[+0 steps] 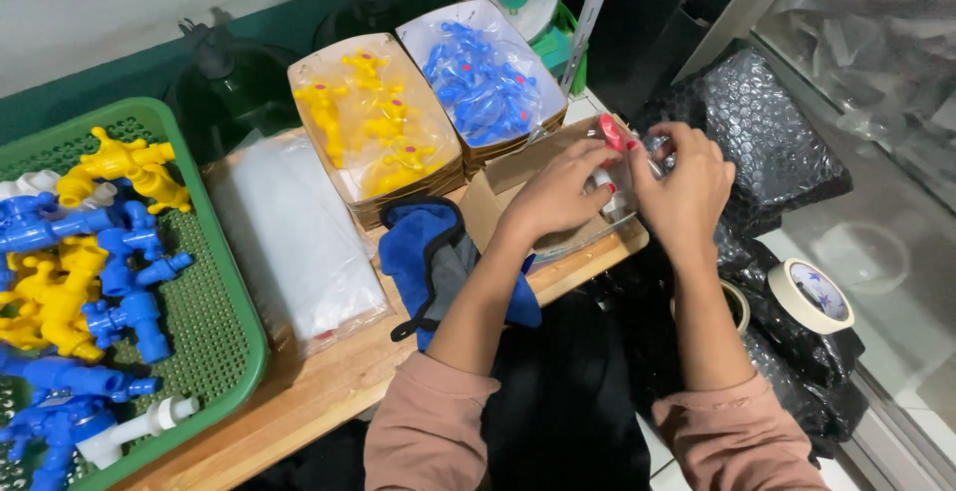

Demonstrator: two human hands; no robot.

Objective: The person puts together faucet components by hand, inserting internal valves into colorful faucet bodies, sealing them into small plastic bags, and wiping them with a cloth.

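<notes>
Both my hands meet over an open cardboard box point(490, 200) at the table's right end. My left hand point(558, 192) and my right hand point(687, 187) pinch a small clear plastic bag point(619, 157) that holds a red and white plastic tap. The bag is partly hidden by my fingers. A blue and grey cloth point(428, 257) lies just left of my left forearm.
A green basket point(224, 282) of yellow, blue and white plastic taps sits at the left. A stack of clear bags point(294, 232) lies beside it. Two cardboard trays hold bagged yellow taps point(383, 127) and bagged blue taps point(483, 83). Bubble wrap point(767, 122) and tape rolls point(812, 294) lie right.
</notes>
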